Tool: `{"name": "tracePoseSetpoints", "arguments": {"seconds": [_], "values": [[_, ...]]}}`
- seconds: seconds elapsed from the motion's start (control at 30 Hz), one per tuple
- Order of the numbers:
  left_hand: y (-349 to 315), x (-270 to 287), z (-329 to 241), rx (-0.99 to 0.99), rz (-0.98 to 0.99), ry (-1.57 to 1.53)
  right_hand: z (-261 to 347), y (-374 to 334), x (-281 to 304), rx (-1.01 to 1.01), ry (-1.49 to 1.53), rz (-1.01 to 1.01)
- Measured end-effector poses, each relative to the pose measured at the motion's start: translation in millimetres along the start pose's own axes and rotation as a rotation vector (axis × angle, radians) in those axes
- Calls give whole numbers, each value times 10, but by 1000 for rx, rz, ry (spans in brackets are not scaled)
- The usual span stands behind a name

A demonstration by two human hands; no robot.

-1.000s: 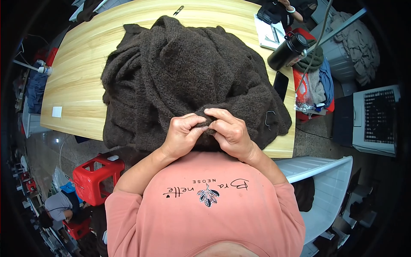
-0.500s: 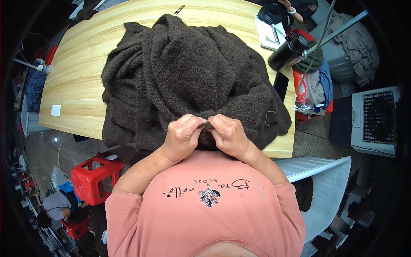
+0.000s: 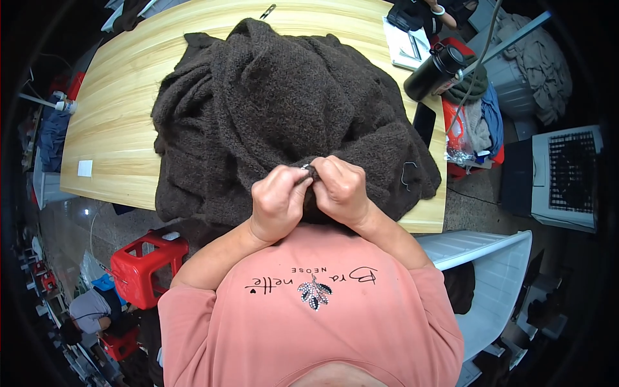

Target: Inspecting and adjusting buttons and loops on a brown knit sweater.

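Observation:
A large dark brown knitted garment [image 3: 290, 97] lies heaped on the wooden table [image 3: 119, 129], its near part hanging toward my body. At its near edge, my left hand [image 3: 277, 197] pinches the knit between thumb and fingers. Close against it, my right hand [image 3: 340, 190] grips the same fold, with a small roll of fabric showing between the fingertips. Something small and pale glints at the left fingertips, too small to name. A loose light thread [image 3: 407, 175] lies on the garment to the right of my hands.
A black flask [image 3: 435, 72], a dark phone [image 3: 423, 122] and a notebook [image 3: 405, 44] lie along the table's right side. Thread snips [image 3: 268, 11] rest at the far edge. A red stool [image 3: 148, 264] stands left, a white bin [image 3: 487, 284] right. Another person's hand [image 3: 438, 9] shows far right.
Both hands have risen slightly away from my body, still pinching the knit. The right hand has turned a little, and the fold between the fingertips has shifted.

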State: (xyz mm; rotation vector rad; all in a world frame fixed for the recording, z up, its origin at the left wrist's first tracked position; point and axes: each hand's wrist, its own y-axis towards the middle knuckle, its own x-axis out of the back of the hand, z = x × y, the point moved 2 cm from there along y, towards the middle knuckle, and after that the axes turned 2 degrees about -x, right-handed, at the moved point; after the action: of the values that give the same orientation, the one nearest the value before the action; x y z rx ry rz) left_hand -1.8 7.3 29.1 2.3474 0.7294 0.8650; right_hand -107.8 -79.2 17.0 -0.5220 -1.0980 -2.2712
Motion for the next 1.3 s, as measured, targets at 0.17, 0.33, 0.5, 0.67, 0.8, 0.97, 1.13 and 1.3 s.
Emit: {"name": "tracePoseSetpoints", "arguments": {"seconds": [0.17,0.33,0.5,0.67,0.8,0.97,1.13,1.3], "values": [[100,56,119,26,78,72,-267,-114,313,-330,253,-156],[171,51,227,159,215,122,-466,-80,425,-463,73,-123],[211,-26,59,105,295,68,-98,9,526,-28,-131,82],[281,24,-11,59,316,-33,-33,68,389,23,141,110],[314,34,23,-26,321,-59,-116,3,333,-106,295,129],[197,22,93,562,328,-579,-155,-11,343,-182,398,202],[157,12,125,619,388,-630,-158,-17,330,-404,617,260],[151,-35,136,637,400,-580,-117,-19,312,-189,421,218]]}}
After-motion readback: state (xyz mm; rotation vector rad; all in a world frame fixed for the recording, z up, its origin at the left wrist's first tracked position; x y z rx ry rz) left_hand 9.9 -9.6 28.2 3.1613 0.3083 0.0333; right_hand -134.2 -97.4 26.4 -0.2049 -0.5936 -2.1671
